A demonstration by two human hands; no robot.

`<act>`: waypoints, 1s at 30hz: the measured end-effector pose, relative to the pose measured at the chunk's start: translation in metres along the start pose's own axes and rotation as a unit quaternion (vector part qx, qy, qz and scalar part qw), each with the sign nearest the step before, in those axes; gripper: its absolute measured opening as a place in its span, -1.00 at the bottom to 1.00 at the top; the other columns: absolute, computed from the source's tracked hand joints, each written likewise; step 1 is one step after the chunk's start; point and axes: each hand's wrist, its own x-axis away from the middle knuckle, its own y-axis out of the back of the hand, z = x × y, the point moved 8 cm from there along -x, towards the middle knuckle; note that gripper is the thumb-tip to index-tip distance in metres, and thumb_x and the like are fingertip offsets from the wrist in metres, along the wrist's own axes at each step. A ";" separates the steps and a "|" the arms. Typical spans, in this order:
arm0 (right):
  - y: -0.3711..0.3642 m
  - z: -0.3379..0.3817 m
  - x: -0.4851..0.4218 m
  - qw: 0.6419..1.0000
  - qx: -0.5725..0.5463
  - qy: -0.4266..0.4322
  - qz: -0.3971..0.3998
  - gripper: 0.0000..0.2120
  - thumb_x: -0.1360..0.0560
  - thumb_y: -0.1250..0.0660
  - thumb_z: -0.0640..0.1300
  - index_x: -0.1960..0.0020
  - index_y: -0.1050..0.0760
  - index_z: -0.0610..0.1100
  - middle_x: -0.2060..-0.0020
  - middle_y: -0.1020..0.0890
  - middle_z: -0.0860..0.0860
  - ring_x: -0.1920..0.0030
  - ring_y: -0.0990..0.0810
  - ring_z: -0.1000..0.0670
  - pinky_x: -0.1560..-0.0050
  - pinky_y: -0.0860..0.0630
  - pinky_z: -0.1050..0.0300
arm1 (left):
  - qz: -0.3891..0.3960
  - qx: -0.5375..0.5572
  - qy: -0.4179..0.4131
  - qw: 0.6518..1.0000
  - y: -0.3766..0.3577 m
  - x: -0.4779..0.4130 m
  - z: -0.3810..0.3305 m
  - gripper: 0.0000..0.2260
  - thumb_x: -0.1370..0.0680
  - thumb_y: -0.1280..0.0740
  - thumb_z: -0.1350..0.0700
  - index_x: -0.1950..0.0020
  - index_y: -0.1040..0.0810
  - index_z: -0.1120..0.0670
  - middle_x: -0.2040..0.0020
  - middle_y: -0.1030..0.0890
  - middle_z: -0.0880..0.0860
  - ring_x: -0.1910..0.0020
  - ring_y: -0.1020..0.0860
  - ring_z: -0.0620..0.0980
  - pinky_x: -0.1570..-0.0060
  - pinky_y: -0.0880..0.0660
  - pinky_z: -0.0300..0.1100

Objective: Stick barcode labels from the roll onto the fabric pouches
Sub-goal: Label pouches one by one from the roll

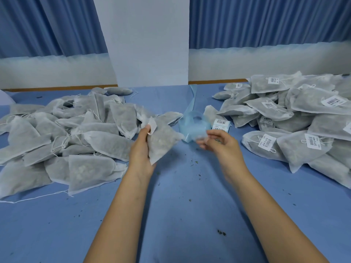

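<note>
Left hand (141,149) is gripping one pouch (163,143), thumb pressing near its top corner, fingers going behind it. The pouch is hanging tilted over the cloth (180,205), no label showing on its face. Right hand (222,144) is sitting at 3 o'clock of the pouch, apart from it, fingers curling inward, motion-blurred; cannot tell whether it is pinching a label or nothing. Roll (221,125) is lying just at 12 o'clock of the right hand, blue liner (192,118) looping off it toward 10 and trailing away across the table. Bare pile (76,137) is spreading at 9 o'clock of the left hand. Labelled pile (296,118) is heaping at 3 o'clock of the right hand, barcodes facing up. Dark crumbs (221,233) are dotting the cloth at 6 o'clock. Curtains (266,19) and a white pillar (148,44) are standing at 12.
</note>
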 end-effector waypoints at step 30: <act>-0.017 0.034 0.018 0.989 0.038 0.107 0.093 -0.85 -0.44 -0.41 -0.30 0.25 -0.62 -0.10 0.39 -0.41 -0.16 0.28 -0.40 -0.06 0.15 -0.44 0.02 | 0.171 -0.226 -0.025 0.959 -0.043 0.024 0.031 -0.74 -0.32 -0.51 0.05 0.04 -0.70 0.09 -0.02 -0.70 0.10 0.00 -0.66 -0.01 -0.02 -0.59 -0.19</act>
